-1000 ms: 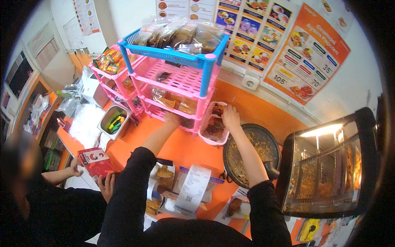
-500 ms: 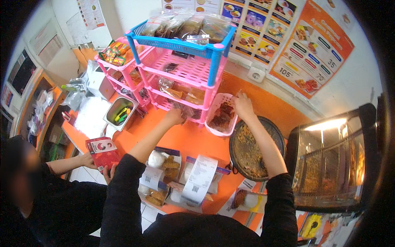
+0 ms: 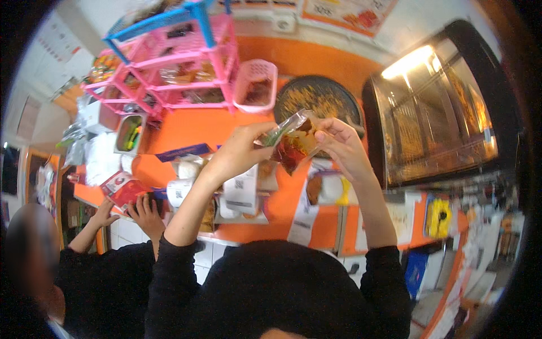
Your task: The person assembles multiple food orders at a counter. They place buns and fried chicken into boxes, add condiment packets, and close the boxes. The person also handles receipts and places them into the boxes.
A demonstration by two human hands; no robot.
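In front of me, above the orange counter (image 3: 186,127), hang small clear plastic bags (image 3: 294,148) with dark red sauce and something green inside. My left hand (image 3: 240,151) is closed on their left side, thumb toward the middle. On the right edge, my right hand (image 3: 345,148) pinches the plastic between thumb and fingers. How many bags there are is unclear. Below lie open food boxes (image 3: 186,169) under paper receipts (image 3: 241,191), with white rounded portions and browned pieces.
A pink basket (image 3: 241,85) of sauce bags stands beside the pink rack (image 3: 186,105). Behind my right hand lies a dark round dish (image 3: 357,120) of brown crumbs. A lit display case (image 3: 440,118) stands right. At left, another person's hands (image 3: 148,217) touch a red package (image 3: 123,189).
Both my hands have come back from the rack and the basket and now meet over the counter, holding sauce bags. My view has tilted down. The other person's red package is lower, at the counter.
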